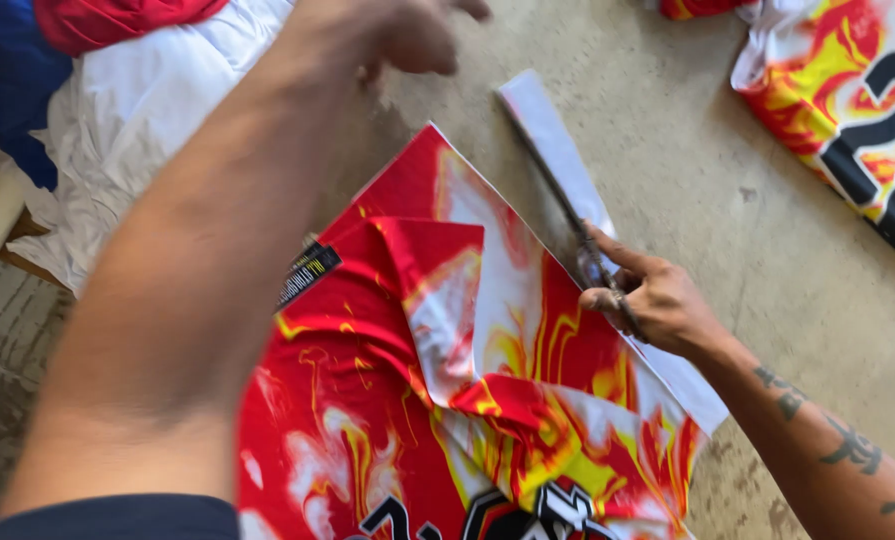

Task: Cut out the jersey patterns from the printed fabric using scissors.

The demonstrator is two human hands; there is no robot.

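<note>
Clearly the cutting is under way: the right hand (657, 300) has its fingers clenched through the handles of a pair of scissors (567, 205), whose long thin blades run up and away along the edge of the printed fabric (407, 330), beside a white margin strip (552, 130). The left hand (397, 30) is raised above the far end of the cloth, blurred, fingers loosely curled; I cannot tell whether it grips anything. My judgement is that the trim along this edge is partly done, and carrying on would need the cloth held taut and the blades kept on the print's border. The fabric looks thin, slick and synthetic, red with yellow and white flame swirls, folded over itself in soft creases on a rough concrete floor (727, 180). A second printed piece (847, 90) lies well apart at upper right; white cloth (137, 110) is heaped at upper left
</note>
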